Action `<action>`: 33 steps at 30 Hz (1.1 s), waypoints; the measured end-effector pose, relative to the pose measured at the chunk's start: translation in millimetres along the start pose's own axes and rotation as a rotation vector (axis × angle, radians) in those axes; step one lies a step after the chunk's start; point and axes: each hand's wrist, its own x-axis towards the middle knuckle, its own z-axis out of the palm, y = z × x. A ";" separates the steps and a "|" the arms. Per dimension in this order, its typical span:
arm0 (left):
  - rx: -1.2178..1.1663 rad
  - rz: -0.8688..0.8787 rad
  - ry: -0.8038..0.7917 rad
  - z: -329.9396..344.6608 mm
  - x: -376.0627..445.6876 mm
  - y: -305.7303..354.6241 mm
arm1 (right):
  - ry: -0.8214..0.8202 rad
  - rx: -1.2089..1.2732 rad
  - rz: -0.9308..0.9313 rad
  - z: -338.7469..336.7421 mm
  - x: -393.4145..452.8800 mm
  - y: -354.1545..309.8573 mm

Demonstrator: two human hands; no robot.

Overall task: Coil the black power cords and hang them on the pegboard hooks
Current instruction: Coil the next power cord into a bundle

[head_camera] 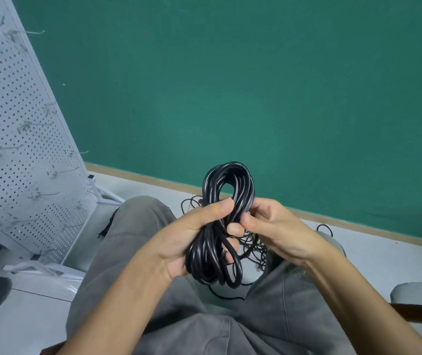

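Gripping the coiled black power cord [220, 226] at its waist, the left hand [187, 237] is closed around the bundle, thumb laid across the strands and fingers wrapped behind. The right hand [276, 229] is held just beside it, its fingertips pressed against the same waist; whether a loose end is pinched there cannot be told, since the fingers cover that spot.

The coil's long axis is stood roughly upright between the two hands, one loop rising above the left thumb and a larger loop hanging below the palm. The coming move is judged to turn on this: the pegboard [12, 129] is set well off to the far side of the left hand and above it, so the upper loop would have to be carried leftward and upward onto one of the hooks [48, 194]. The left hand is the nearer one and already bears the weight.

Thinner loose cords [253, 242] are seen on the floor beyond and below the right hand, partly hidden by both hands. The plug ends of the held cord are not visible. The hooks are blurred, so their shape is hard to make out.
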 end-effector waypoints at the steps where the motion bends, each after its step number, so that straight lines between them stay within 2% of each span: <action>1: 0.003 0.003 0.001 1.5 0.7 -0.6 | 0.008 -0.012 -0.009 -0.7 -2.0 -0.2; 8: 0.164 0.138 0.144 -0.1 4.8 -6.1 | 0.224 -0.045 -0.071 12.6 -8.4 2.2; 12: 0.302 0.225 0.260 2.7 6.8 -7.5 | 0.292 -0.058 -0.087 23.5 -8.7 -1.6; 17: 0.329 0.289 0.331 4.6 9.4 -7.8 | 0.381 -0.046 -0.074 31.8 -7.2 -7.2; 25: 0.294 0.281 0.273 1.4 6.3 -2.6 | 0.520 -0.085 -0.050 36.2 -7.9 -21.0; 29: 0.284 0.275 0.238 0.2 6.8 -4.1 | 0.615 -0.217 0.011 33.3 -7.9 -20.5; 33: 0.244 0.246 0.174 0.3 5.1 -4.5 | 0.585 -0.256 0.030 30.2 -14.2 -25.6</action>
